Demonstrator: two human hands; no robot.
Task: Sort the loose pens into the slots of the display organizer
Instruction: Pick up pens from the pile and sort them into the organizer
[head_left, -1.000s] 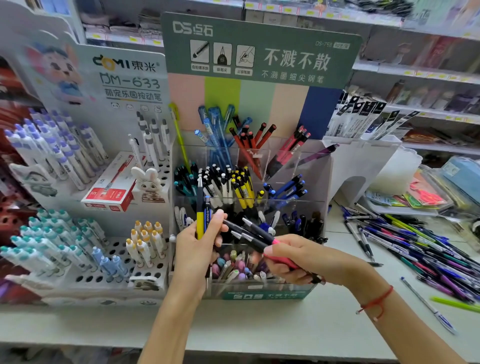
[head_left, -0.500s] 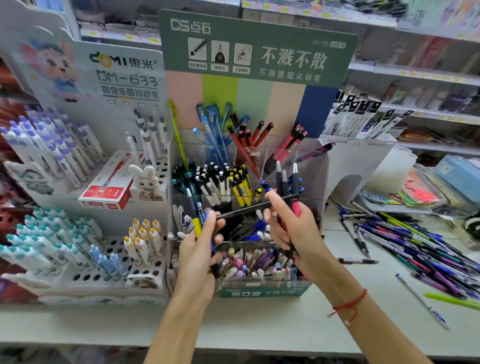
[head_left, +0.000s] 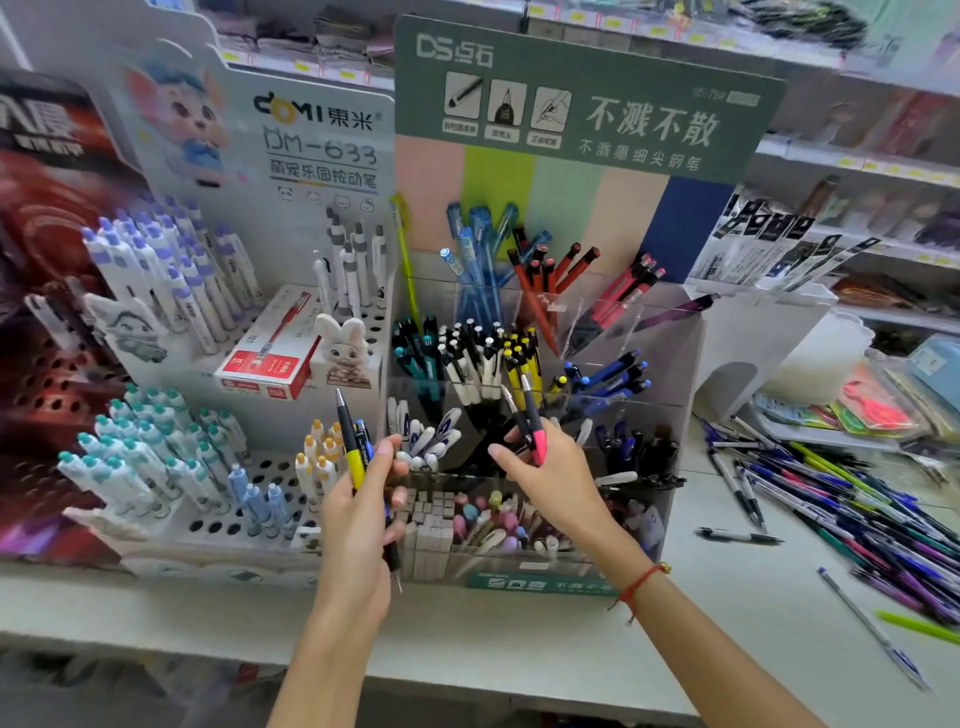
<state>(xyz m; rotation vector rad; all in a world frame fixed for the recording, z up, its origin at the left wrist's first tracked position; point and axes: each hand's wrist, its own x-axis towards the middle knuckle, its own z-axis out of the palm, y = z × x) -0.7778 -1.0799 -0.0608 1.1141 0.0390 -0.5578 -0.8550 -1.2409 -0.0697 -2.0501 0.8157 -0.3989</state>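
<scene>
**penshelf_fan:** Which step is being done here? Two pens, a yellow-and-black click pen (head_left: 349, 441) and a blue one just behind it, are being gripped upright in the closed left hand (head_left: 358, 512). A pink-gripped black pen (head_left: 532, 423) and a second dark pen beside it are being pinched in the closed right hand (head_left: 545, 475), right in front of the clear acrylic tiered display organizer (head_left: 675, 415).

**stockroom_lurker:** Looks like the placing step is being worked on: the handful is being matched by colour to the slots. Yellow-and-black pens (head_left: 522, 364) are already being kept in the middle tier, so the left-hand yellow one is probably meant for there. For the pink one, a slot is still being looked for, I'd guess; the next move calls for it being lowered tip-down into a gap without the neighbours being knocked. Plenty is left: a big heap of loose mixed-colour pens (head_left: 857, 499) is lying on the white worktop (head_left: 519, 634) to the right.

**penshelf_fan:** Any labels being made out?

**stockroom_lurker:** "DS" and "不溅不散" are being shown on the green header card (head_left: 587, 98). "DOMI 東米" and "DM-633" can be read on the white neighbouring stand (head_left: 311, 135). The smaller print is too blurred.
</scene>
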